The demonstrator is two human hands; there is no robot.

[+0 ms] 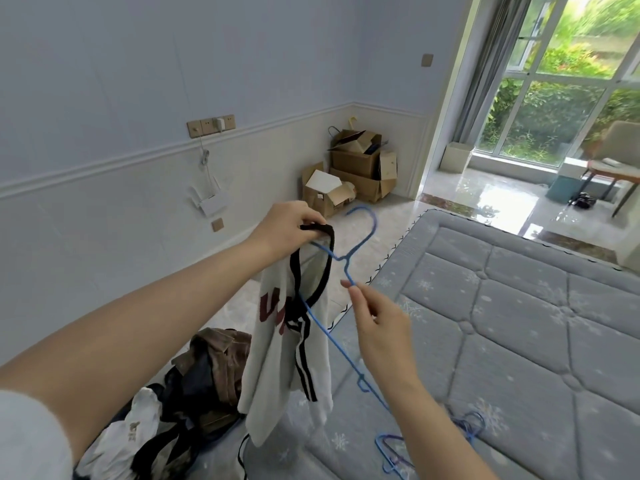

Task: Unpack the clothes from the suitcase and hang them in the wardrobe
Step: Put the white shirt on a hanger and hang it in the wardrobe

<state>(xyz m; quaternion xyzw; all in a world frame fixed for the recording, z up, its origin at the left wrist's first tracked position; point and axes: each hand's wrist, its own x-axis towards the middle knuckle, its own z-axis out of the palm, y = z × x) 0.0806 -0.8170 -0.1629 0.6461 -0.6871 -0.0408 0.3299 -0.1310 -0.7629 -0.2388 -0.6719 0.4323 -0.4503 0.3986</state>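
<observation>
While the left hand (287,230) grips the black-trimmed neckline of a white sleeveless top with red lettering (287,344), held above the clothes heap (194,386), the right hand (377,327) pinches a thin blue wire hanger (349,268) by its shoulder. Step in hand looks like hangering the top; next, thread the hanger arm through the neck opening over the grey quilted mattress (519,323).

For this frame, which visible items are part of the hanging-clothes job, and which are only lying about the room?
Part of the job:
- white top with black trim, held by the left hand
- blue hanger, pinched by the right hand
- pile of clothes
- spare hangers on the mattress

Lying about:
- cardboard boxes
- charger in the wall socket
- chair
</observation>
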